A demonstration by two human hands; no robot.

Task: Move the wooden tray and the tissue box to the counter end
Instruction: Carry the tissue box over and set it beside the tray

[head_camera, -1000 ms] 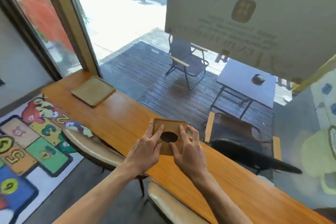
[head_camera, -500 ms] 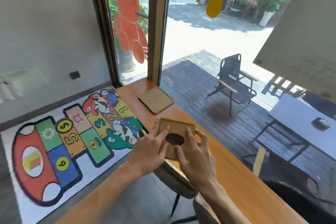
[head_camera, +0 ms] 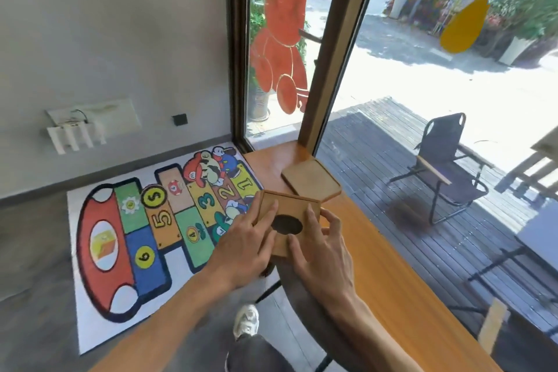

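A square wooden tissue box (head_camera: 289,211) with a dark oval hole in its top is held between both my hands over the counter's near edge. My left hand (head_camera: 244,246) grips its left side with fingers laid on the top. My right hand (head_camera: 323,246) grips its right and near side. The flat wooden tray (head_camera: 311,182) lies on the orange wooden counter (head_camera: 389,275) just beyond the box, close to the counter end by the window frame.
A dark stool seat (head_camera: 299,290) sits under my hands beside the counter. The window glass runs along the counter's far side, with a post (head_camera: 332,48) at its end. A colourful hopscotch mat (head_camera: 157,229) covers the floor at left. My shoe (head_camera: 246,322) shows below.
I have carried the tissue box along the counter toward its window end. The tray now lies right behind the box, and both hands keep their grip.
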